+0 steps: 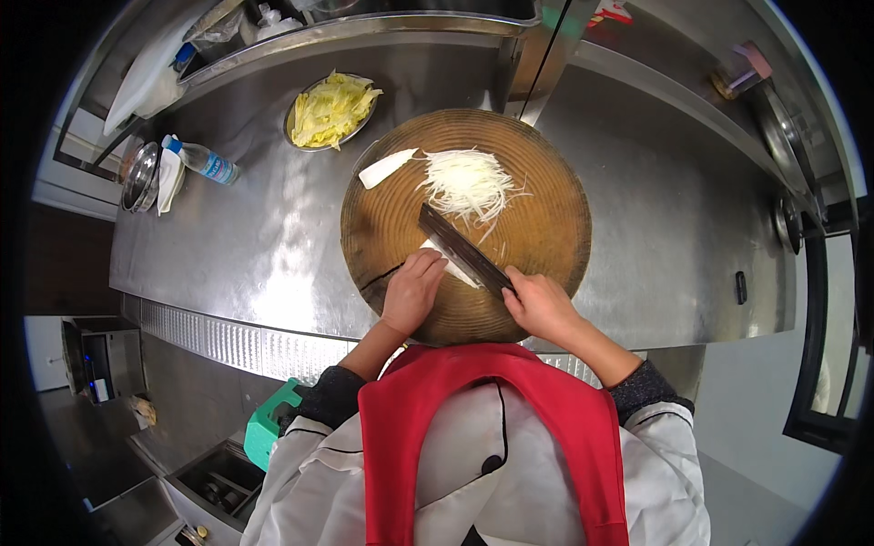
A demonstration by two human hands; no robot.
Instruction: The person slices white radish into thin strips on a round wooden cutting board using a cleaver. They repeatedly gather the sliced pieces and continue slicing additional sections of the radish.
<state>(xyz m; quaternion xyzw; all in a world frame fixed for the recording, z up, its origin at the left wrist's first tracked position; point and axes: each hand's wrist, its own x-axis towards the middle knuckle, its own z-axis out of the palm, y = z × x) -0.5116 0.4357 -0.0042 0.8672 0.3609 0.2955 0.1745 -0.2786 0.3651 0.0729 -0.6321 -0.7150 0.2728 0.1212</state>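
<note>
On the round wooden chopping block (553, 225), my right hand (543, 304) grips the handle end of a dark-bladed cleaver (461, 246). The blade lies slantwise over a flat white vegetable piece (461, 273). My left hand (415, 285) rests on that piece with bent fingers, close against the blade. Beyond the cleaver sits a pile of thin white vegetable shreds (468, 183). To the left of the pile lies another flat white piece (388, 168). The part of the piece under the blade and fingers is hidden.
A metal bowl of yellow-green cabbage leaves (334, 111) stands behind the block on the steel counter (655, 205). Farther left are a plastic bottle (205, 160) and metal bowls (141, 177). A small black object (741, 287) lies at the right. A steel shelf (382, 26) runs along the back.
</note>
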